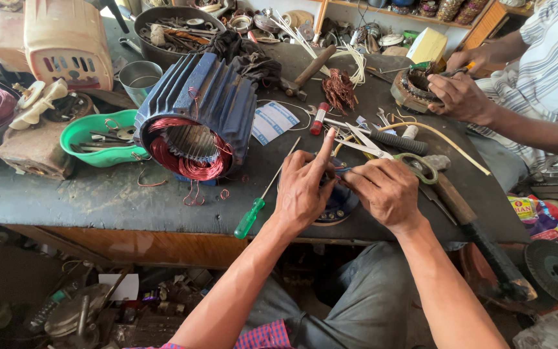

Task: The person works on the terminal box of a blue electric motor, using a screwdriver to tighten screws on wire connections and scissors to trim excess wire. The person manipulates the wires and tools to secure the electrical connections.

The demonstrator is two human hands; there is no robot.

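Both hands, left (301,190) and right (385,190), pinch a small round stator (337,203) lying flat at the surface's (98,194) near edge, its axis upright, beside a green screwdriver (266,194) pointing away.

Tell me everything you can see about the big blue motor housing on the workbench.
The blue motor housing is a ribbed metal cylinder lying on its side on the dark workbench, its open end turned toward the camera. Inside sit reddish copper windings around a grey slotted core, with loose wire ends hanging out in front. A green bowl lies close on its left, a dark cloth behind it. No hand touches it.
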